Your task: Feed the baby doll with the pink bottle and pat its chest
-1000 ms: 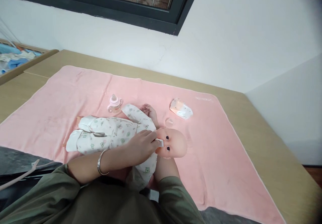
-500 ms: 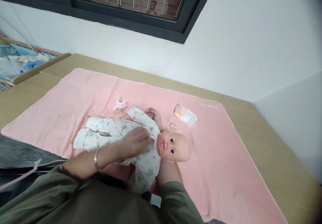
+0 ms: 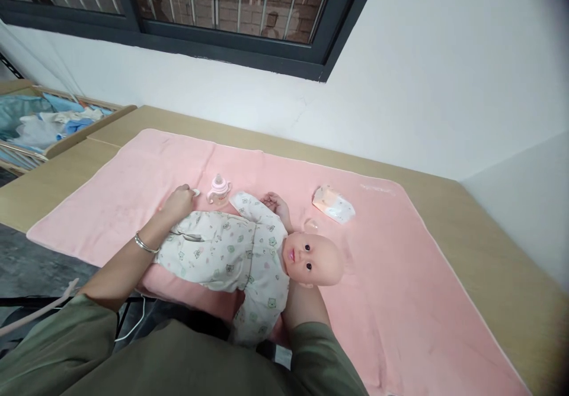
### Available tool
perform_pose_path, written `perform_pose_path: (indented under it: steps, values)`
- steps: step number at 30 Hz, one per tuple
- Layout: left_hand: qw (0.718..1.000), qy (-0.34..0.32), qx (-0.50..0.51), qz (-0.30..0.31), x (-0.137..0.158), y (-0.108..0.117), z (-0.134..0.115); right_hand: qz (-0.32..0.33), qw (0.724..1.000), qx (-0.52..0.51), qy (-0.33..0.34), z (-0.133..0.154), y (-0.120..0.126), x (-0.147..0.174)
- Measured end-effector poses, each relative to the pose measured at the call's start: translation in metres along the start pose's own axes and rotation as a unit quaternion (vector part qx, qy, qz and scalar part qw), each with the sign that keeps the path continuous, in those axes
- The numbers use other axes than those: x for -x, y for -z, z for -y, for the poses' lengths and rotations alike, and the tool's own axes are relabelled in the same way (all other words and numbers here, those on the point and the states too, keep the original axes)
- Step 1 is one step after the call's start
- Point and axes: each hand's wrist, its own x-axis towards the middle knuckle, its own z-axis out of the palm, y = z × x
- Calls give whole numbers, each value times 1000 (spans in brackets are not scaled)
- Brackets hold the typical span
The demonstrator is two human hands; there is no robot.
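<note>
The doll lies on the pink blanket, head toward 3 o'clock. The left hand pinches a small white pad just beside the bottle (at the doll's 11 o'clock). The right hand is hidden under the doll's head; its grip cannot be told.

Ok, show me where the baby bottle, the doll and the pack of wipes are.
baby bottle [image 3: 219, 188], head view, on its pink body.
doll [image 3: 315, 258], head view, on its forehead.
pack of wipes [image 3: 334, 205], head view, on its top face.
</note>
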Motion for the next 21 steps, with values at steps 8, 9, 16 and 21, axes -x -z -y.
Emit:
perform_pose_path:
  steps: [8, 9, 16, 21]
  values:
    - [998, -23, 13, -54, 19, -1, -39, -18, 999, -12, -40, -13, 0, -9]
    - [996, -45, 21, -71, 32, -2, -53, -24, 997, -24, -69, -13, 0, -7]
    - [941, -329, 64, -52, 142, -27, -146, 30, 944, -155, -288, 2, 4, -21]
    - [934, -344, 14, -95, 151, -44, -157, 35, 898, -240, -366, 11, -14, -38]
